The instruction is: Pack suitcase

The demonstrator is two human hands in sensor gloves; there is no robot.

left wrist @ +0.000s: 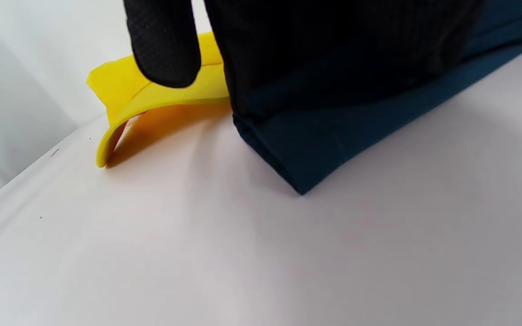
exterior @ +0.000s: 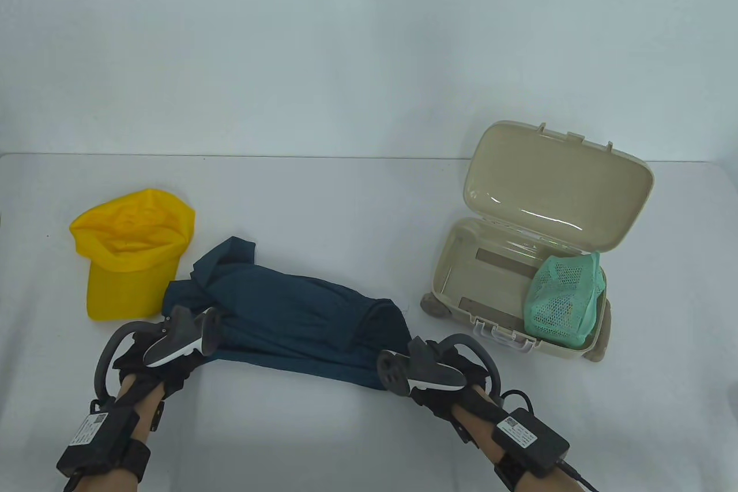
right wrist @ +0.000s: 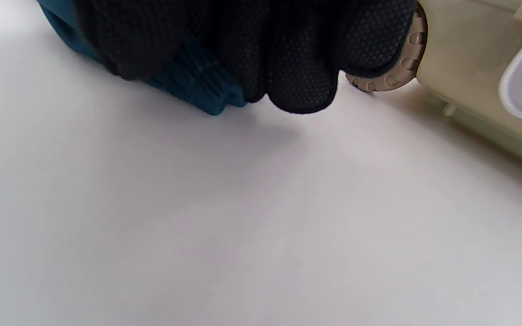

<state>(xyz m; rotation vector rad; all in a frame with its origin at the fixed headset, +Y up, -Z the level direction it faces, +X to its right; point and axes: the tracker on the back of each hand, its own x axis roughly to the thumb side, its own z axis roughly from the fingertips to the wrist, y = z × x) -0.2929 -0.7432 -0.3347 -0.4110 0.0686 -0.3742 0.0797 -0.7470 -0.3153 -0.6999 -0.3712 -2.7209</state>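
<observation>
Suitcase (exterior: 461, 261) lies open holding a mesh bag (exterior: 562, 301); both hands' fingers grip the folded garment (exterior: 300, 319) beside a yellow cap (exterior: 130, 261).

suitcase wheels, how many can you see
2: one wheel at the suitcase's near-left corner, another wheel at its near-right corner. Others may be hidden behind it.

white table (exterior: 357, 198) bearing a yellow cap (exterior: 131, 252) at left, a crumpled dark blue garment (exterior: 300, 313) just beside it, and an open beige suitcase (exterior: 490, 270) at right.
</observation>
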